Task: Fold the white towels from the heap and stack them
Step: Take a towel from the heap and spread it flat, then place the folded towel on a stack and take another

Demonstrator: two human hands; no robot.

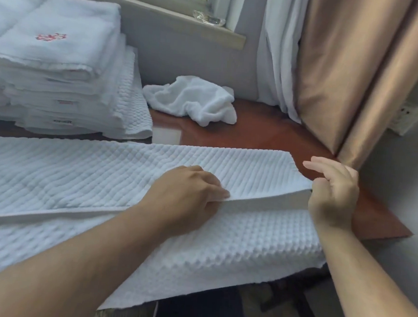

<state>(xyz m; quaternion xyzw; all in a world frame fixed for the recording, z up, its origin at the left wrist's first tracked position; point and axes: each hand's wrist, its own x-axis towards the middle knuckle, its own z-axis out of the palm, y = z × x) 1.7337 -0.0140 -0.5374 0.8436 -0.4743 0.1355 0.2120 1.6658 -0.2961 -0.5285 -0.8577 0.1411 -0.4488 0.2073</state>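
A white waffle-textured towel (81, 171) lies spread across the red-brown table (264, 137), its upper layer folded over the lower one. My left hand (189, 196) pinches the near edge of that upper layer around mid-length. At the towel's right end my right hand (332, 191) pinches the corner of the same layer, with its other fingers raised. A stack of folded white towels (55, 65) stands at the back left, the top one bearing a red embroidered mark. One crumpled white towel (194, 99) lies at the back of the table.
A tan curtain (353, 69) and a white sheer curtain (279, 53) hang at the right, down to the table's far corner. A window sill (162, 15) with a small glass dish (209, 19) runs behind. The table's right edge ends beside my right hand.
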